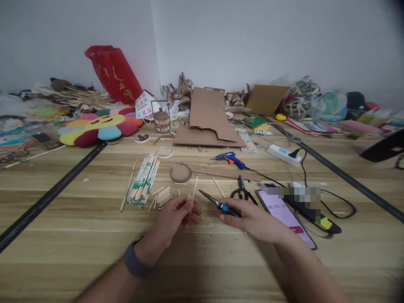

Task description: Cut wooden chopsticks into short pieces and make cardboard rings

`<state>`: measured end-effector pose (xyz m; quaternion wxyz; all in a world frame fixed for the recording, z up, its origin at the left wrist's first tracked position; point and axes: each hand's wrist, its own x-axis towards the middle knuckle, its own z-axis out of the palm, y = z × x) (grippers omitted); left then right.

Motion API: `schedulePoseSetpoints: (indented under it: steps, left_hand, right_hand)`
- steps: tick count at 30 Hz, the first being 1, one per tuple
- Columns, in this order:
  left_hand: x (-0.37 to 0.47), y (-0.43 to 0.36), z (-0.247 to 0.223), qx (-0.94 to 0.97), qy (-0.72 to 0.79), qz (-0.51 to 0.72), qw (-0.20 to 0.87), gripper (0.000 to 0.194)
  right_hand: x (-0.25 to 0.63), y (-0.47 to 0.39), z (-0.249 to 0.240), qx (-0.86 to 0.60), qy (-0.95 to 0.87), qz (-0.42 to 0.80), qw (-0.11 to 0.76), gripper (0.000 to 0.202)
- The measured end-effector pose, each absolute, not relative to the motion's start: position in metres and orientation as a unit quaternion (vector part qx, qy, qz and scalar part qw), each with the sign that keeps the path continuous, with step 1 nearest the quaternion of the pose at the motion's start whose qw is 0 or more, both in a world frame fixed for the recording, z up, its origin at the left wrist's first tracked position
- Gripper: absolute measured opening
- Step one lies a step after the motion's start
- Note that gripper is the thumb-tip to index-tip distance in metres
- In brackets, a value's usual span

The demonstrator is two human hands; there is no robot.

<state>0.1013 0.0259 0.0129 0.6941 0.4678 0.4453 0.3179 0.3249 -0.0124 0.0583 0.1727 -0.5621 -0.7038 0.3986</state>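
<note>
My left hand (pixel 179 212) is closed around a thin pale wooden stick (pixel 195 188), which points up from the fingers. Short stick ends also show at its fingertips. My right hand (pixel 244 216) grips a pointed dark tool (pixel 224 207) with a blue-and-black handle; its exact kind is unclear. The tool's tip is close to the stick, apart from it. Beside my left hand lies a pile of short cut sticks (pixel 162 197). A round cardboard base with a dark rim (pixel 181 172) sits beyond the hands. Scissors (pixel 241 190) with black handles lie past my right hand.
Packaged chopsticks (pixel 145 181) lie on the left. A blue glue gun (pixel 229 159) rests behind, its cord running right. A phone (pixel 284 216) and a black-and-yellow tool (pixel 315 214) lie right. Cardboard (pixel 210 111), a small lidded bucket (pixel 161 120) and a flower cushion (pixel 102 126) stand farther back.
</note>
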Motion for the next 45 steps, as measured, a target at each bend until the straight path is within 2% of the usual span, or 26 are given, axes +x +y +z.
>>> schedulePoseSetpoints:
  steps: [4,12,20,28,45]
  left_hand:
    - [0.102,0.026,0.013,0.444,0.441,0.311,0.715,0.03]
    - [0.102,0.023,0.013,0.432,0.421,0.305,0.737,0.03]
    - [0.103,0.019,0.016,0.454,0.412,0.288,0.735,0.043]
    - [0.103,0.021,0.016,0.463,0.405,0.29,0.733,0.045]
    - [0.1,0.029,0.014,0.419,0.417,0.288,0.754,0.048]
  right_hand:
    - [0.324,-0.013,0.061,-0.58,-0.707,0.382,0.132,0.03]
    - [0.32,-0.016,0.065,-0.589,-0.715,0.36,0.113,0.033]
    - [0.31,-0.011,0.062,-0.587,-0.703,0.386,0.11,0.028]
    - [0.303,-0.005,0.052,-0.556,-0.692,0.436,0.148,0.019]
    - [0.298,0.006,0.038,-0.522,-0.683,0.47,0.2,0.014]
